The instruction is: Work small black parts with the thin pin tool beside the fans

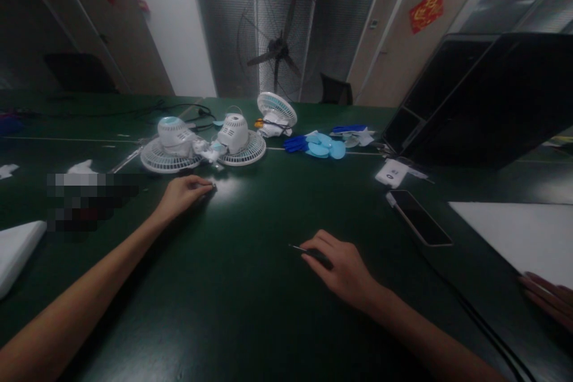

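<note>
My right hand (342, 265) is closed around a small screwdriver (319, 256) with a dark handle, its thin tip pointing left just above the green table. Farther out on the left, my left hand (185, 196) rests at the tabletop with thumb and fingers pinched together. A tiny shiny thing shows at those fingertips, too small to name. Just beyond that hand, two white fans lie face down: the left fan (172, 146) and the right fan (237, 140). Behind them, a third small fan (276, 113) leans tilted with a dark cord around its base.
Blue gloves (296, 143) and light-blue fan blades (326, 146) lie at the back middle. A phone (421, 219) is on the right, near a white box (393, 173) and a large black monitor (487, 101). Another person's hand (548, 295) rests by a white sheet (514, 233).
</note>
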